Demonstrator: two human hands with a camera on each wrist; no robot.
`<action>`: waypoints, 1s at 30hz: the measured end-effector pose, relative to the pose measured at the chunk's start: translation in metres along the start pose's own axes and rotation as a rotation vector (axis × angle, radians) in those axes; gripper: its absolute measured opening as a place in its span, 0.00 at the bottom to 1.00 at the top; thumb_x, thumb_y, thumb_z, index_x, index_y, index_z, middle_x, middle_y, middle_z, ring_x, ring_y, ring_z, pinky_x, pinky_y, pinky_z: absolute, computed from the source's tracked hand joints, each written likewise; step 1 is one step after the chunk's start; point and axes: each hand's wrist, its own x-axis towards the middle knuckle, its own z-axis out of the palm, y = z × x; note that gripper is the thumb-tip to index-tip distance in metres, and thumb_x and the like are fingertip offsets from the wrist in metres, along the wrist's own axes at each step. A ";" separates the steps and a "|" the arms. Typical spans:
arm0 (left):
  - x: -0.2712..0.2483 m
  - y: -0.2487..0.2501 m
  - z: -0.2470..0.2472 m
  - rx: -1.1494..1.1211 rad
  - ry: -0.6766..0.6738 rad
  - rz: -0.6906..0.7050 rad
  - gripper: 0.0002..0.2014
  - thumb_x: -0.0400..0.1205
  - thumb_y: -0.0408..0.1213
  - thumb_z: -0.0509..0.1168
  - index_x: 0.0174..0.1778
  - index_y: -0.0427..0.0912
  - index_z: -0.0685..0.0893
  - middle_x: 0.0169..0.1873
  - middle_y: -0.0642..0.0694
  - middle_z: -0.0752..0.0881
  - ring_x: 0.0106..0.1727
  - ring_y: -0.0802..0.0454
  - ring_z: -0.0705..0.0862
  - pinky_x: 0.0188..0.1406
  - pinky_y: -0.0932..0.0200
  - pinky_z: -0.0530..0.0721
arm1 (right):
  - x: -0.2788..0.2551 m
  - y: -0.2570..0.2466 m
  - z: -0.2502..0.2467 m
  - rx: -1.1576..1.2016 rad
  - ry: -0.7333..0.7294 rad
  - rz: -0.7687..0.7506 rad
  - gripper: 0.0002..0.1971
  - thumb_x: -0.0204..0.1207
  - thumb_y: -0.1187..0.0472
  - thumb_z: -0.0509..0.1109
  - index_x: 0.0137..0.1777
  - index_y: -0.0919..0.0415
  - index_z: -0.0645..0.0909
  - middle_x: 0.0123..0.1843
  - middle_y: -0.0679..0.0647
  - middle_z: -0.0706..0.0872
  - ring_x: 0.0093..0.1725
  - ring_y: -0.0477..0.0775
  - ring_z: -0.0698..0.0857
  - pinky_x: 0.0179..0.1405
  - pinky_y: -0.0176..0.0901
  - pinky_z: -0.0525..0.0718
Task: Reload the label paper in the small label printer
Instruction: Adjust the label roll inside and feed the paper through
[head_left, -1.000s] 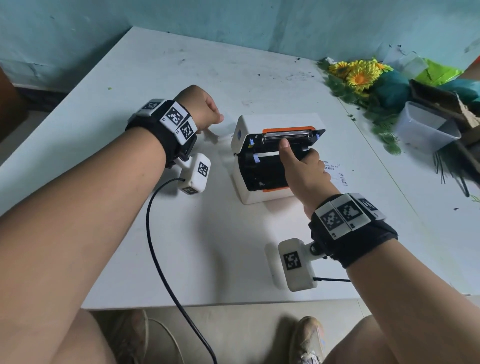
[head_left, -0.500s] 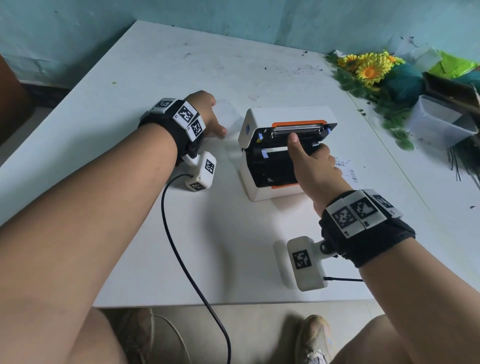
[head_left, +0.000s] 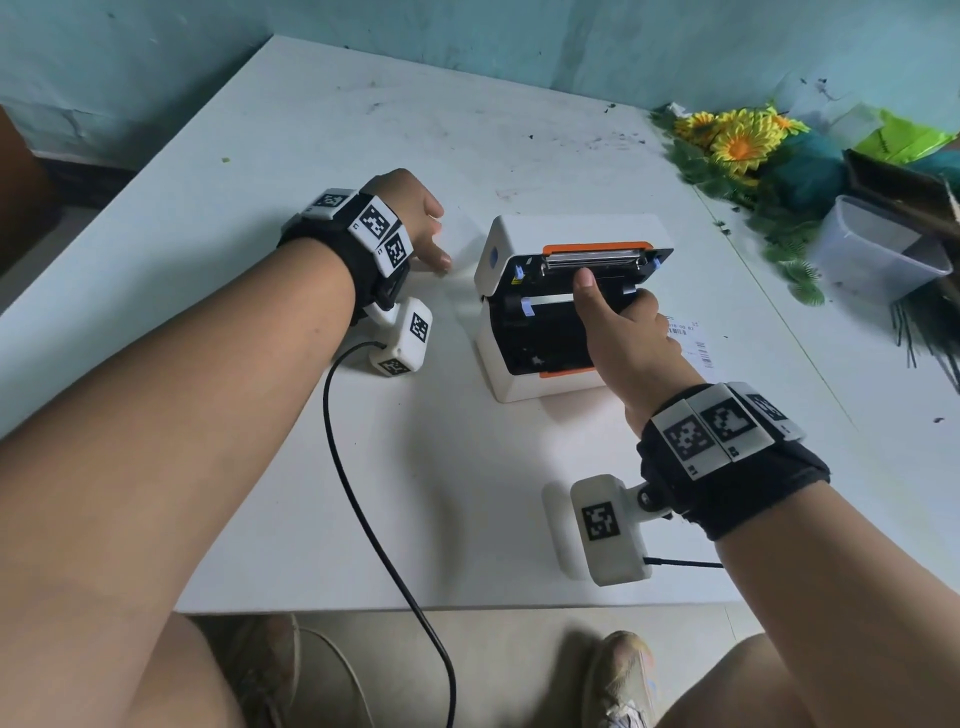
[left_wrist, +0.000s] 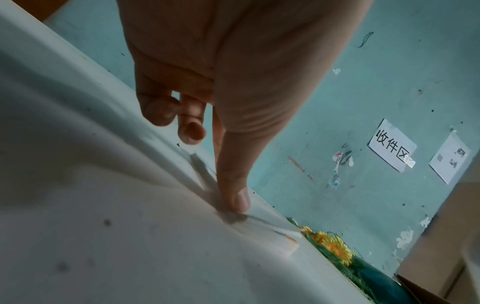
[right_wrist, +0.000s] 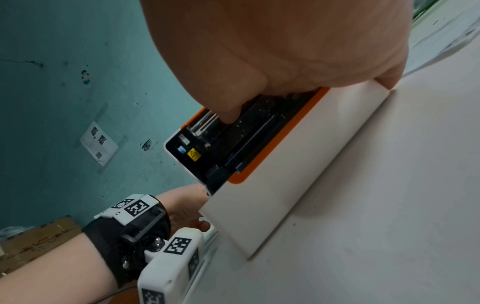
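The small white label printer (head_left: 519, 384) with orange trim stands mid-table, its lid open and the black bay exposed. My right hand (head_left: 618, 299) grips its right side wall, with the thumb lying over the bay below the metal bar and the fingers curled round the outside. The right wrist view shows the printer (right_wrist: 285, 185) under the right hand (right_wrist: 259, 61). My left hand (head_left: 428, 231) rests on the table left of the printer. In the left wrist view the straight thumb (left_wrist: 235, 197) presses a thin white sheet (left_wrist: 272, 226) flat, and the other fingers hang loosely curled and hold nothing.
A printed label (head_left: 696, 343) lies just right of the printer. Artificial sunflowers (head_left: 737, 140), a clear plastic tub (head_left: 872, 254) and cardboard crowd the far right. A black cable (head_left: 363, 519) trails off the table's near edge (head_left: 415, 605). A teal wall runs behind.
My left hand has dropped from a raised fist onto the table, with its thumb now stretched out on the white sheet. The right hand keeps its hold on the printer.
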 end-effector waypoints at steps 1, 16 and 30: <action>0.000 -0.001 0.000 0.011 0.007 -0.002 0.38 0.69 0.40 0.89 0.76 0.43 0.85 0.70 0.46 0.90 0.70 0.48 0.88 0.69 0.60 0.80 | 0.001 0.000 0.000 0.003 -0.001 0.001 0.44 0.86 0.25 0.55 0.91 0.57 0.60 0.89 0.59 0.67 0.90 0.66 0.63 0.85 0.63 0.64; 0.013 0.006 0.005 0.164 0.014 -0.037 0.31 0.65 0.58 0.87 0.54 0.38 0.93 0.55 0.41 0.95 0.58 0.39 0.92 0.64 0.45 0.90 | 0.003 0.001 0.002 0.012 0.018 -0.012 0.42 0.86 0.27 0.58 0.89 0.57 0.63 0.89 0.59 0.69 0.90 0.66 0.63 0.86 0.63 0.64; 0.004 0.021 0.006 0.188 0.024 -0.003 0.23 0.66 0.48 0.89 0.50 0.39 0.93 0.47 0.40 0.95 0.51 0.38 0.93 0.56 0.47 0.92 | 0.001 0.002 0.002 0.012 0.010 -0.018 0.42 0.86 0.27 0.58 0.90 0.55 0.62 0.89 0.57 0.68 0.90 0.64 0.61 0.85 0.62 0.63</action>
